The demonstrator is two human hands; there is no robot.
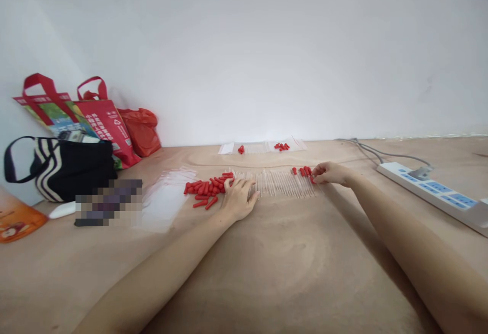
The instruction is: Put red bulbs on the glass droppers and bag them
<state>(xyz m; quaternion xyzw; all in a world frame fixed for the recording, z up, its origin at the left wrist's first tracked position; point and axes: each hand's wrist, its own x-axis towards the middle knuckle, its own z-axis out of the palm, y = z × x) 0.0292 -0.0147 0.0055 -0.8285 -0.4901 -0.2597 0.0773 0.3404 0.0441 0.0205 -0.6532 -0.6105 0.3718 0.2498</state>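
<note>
A loose pile of red rubber dropper bulbs [206, 187] lies left of a row of thin clear tubes [280, 183] on the wooden table. My left hand [239, 198] rests palm down between them, its fingers stretched over the left end of the row and the fingertips by the pile's right edge. At the row's right end, my right hand [331, 174] pinches a red dropper bulb [313, 179]. Several red bulbs [304, 171] sit close to its fingertips, at the far ends of the tubes.
Clear plastic bags [162, 202] lie left of the pile. By the wall, another clear bag [263, 147] holds red bulbs and tubes. A white power strip [434, 189] with a grey cable stands right. Shopping bags [109, 125], a black bag [76, 169] and a blurred-out object [110, 204] occupy the left.
</note>
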